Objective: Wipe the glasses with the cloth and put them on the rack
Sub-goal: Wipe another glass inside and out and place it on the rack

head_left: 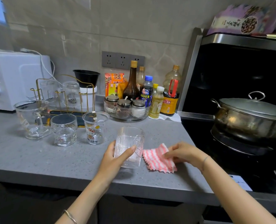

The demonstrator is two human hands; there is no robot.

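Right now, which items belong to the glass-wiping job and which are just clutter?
Job: ribbed glass in left hand; pink striped cloth pinched by right hand; gold rack holding two glasses; three glasses on counter.
Clutter: lidded pot, sauce bottles, spice jars, black bowl, white appliance.

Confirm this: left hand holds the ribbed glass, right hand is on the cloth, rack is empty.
Wrong on the rack: it is not empty. The head view shows two glasses upside down on it. The left hand does hold the ribbed glass, and the right hand is on the cloth.
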